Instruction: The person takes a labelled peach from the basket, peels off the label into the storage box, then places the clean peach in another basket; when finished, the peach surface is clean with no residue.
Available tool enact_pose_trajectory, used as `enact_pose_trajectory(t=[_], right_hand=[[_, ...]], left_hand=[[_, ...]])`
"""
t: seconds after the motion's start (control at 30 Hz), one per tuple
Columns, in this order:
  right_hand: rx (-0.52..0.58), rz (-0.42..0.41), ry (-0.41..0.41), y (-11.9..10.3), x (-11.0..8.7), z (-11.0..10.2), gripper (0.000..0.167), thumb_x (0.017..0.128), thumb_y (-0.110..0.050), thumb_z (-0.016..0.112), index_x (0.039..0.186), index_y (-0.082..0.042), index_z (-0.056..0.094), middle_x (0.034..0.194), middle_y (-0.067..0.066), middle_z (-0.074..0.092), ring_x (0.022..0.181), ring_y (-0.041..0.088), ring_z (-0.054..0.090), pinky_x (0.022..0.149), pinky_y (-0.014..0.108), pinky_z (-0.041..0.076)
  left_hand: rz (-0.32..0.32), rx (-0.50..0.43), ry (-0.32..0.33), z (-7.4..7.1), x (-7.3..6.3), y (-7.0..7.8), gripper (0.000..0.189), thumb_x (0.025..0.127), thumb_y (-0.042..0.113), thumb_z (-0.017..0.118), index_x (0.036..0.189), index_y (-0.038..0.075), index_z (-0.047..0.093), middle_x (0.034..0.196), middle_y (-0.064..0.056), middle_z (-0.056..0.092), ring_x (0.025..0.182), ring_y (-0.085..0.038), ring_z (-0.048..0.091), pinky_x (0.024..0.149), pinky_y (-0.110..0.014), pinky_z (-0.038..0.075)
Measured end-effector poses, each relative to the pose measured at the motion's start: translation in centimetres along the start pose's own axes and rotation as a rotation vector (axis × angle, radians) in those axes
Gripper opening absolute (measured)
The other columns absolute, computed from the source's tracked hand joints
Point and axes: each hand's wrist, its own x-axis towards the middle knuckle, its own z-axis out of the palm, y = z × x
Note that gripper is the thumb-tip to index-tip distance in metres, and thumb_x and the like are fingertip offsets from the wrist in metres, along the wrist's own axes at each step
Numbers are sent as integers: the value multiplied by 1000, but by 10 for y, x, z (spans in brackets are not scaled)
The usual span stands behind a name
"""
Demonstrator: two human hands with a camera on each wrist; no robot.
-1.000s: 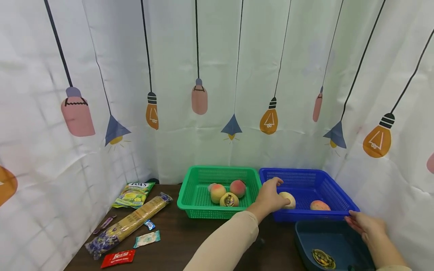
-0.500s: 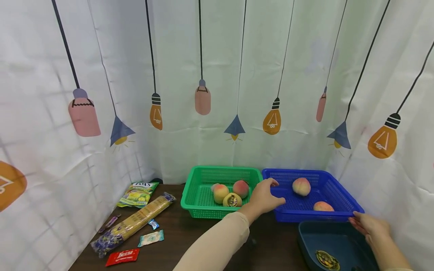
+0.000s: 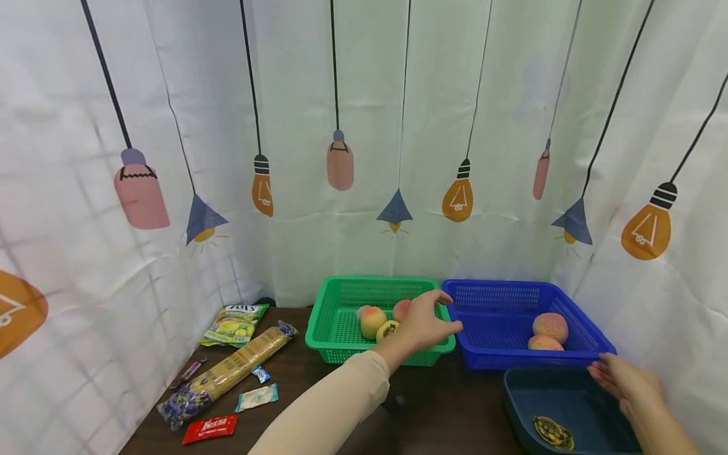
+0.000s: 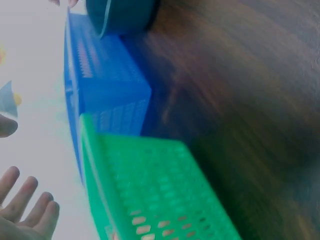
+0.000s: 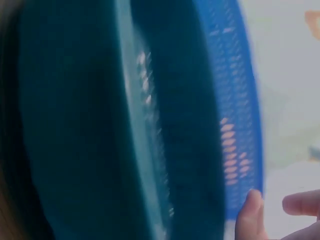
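My left hand (image 3: 423, 322) is held over the right side of the green basket (image 3: 335, 349), fingers and thumb apart with nothing between them. Inside that basket sit a yellow-red peach (image 3: 372, 321), a redder peach (image 3: 400, 309) and a pale yellow peach (image 3: 385, 330) with a dark mark, partly behind my hand. Two peaches, an upper peach (image 3: 550, 325) and a lower peach (image 3: 545, 343), lie together at the right in the blue basket (image 3: 483, 360). By that basket's front right corner is my right hand (image 3: 631, 382); in the right wrist view its thumb and finger (image 5: 301, 202) stand apart.
A dark teal basin (image 3: 512, 395) stands before the blue basket, with a yellow-and-black patterned piece (image 3: 553, 433) in it. At left lie a green bag (image 3: 234, 324), a long pasta-like packet (image 3: 227, 373), a red wrapped sweet (image 3: 210, 429) and several smaller sweets. Curtains enclose the table.
A peach has left my left hand and rolled right in the blue basket, up against the other peach. My left hand has moved left over the green basket. My right hand stays by the corner.
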Motion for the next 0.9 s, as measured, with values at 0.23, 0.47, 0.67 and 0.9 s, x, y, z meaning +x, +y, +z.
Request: enact_pose_trajectory(t=[0.23, 0.47, 0.67, 0.9], right_hand=[[-32, -70, -245, -10, -46, 27, 68, 118, -25, 46, 165, 19, 25, 87, -7, 78, 83, 5, 80, 84, 27, 68], [-58, -145, -407, 16, -108, 119, 63, 117, -31, 59, 159, 13, 42, 104, -1, 79, 97, 9, 79, 91, 27, 66], [57, -49, -460, 39, -124, 180, 57, 113, -33, 66, 146, 12, 54, 105, 9, 79, 96, 16, 79, 91, 33, 67], [167, 17, -474, 54, -119, 218, 63, 111, -35, 70, 146, 15, 54, 116, 17, 77, 97, 17, 78, 92, 33, 67]], left_hand=[[-148, -115, 68, -28, 16, -23, 37, 96, 38, 86, 127, 25, 71, 134, 2, 71, 129, -24, 66, 99, -47, 60], [-292, -174, 177, -57, 24, -58, 41, 96, 39, 85, 129, 20, 70, 143, -9, 67, 130, -33, 63, 106, -56, 57], [-435, -279, 269, -80, 22, -73, 49, 97, 38, 81, 137, 13, 67, 145, -15, 63, 130, -37, 63, 108, -57, 56], [-547, -389, 313, -95, 12, -93, 66, 98, 31, 80, 153, 5, 55, 158, -23, 53, 141, -45, 57, 119, -64, 49]])
